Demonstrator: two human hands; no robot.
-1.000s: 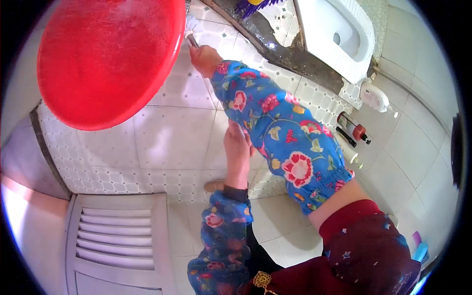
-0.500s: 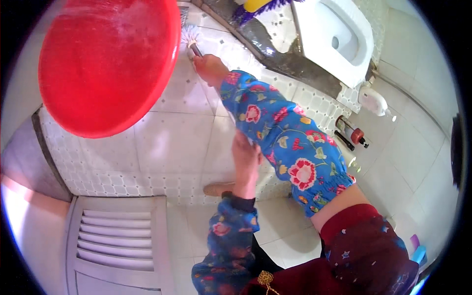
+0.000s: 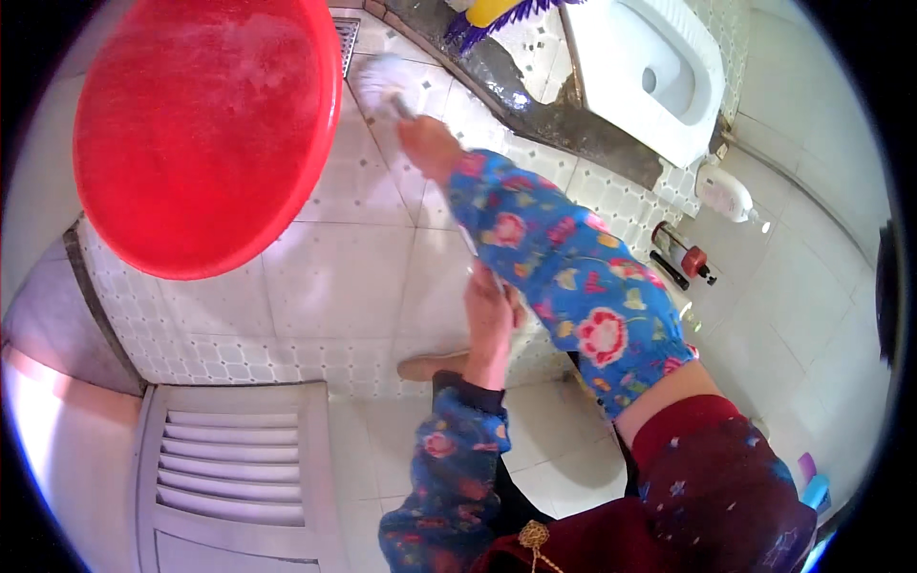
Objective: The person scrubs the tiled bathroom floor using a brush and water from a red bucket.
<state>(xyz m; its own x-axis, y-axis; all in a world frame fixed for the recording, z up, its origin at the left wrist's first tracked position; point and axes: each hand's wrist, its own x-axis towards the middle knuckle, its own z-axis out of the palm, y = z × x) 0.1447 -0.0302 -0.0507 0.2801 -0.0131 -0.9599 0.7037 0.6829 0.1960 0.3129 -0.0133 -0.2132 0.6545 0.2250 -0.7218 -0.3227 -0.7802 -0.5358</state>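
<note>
A mop (image 3: 385, 78) with pale, motion-blurred strands rests on or just above the floor tiles, right of a large red basin (image 3: 201, 143). My right hand (image 3: 430, 148) is closed round its handle close to the head. The long thin handle runs back beneath my blue flowered sleeve, which hides much of it. Lower down, my left hand (image 3: 490, 307) grips the same handle, its fingers partly covered by the right sleeve.
A white squat toilet (image 3: 659, 76) is set at the upper right behind a wet dark ledge. A purple-bristled yellow broom (image 3: 492, 14) lies beside it. Bottles (image 3: 726, 194) stand along the right wall. A floor drain (image 3: 349, 38) borders the basin; a louvred door (image 3: 229, 468) is lower left.
The mop head and my right hand have shifted a little right and nearer to me, showing more of the drain. My left hand has moved slightly right, still on the handle.
</note>
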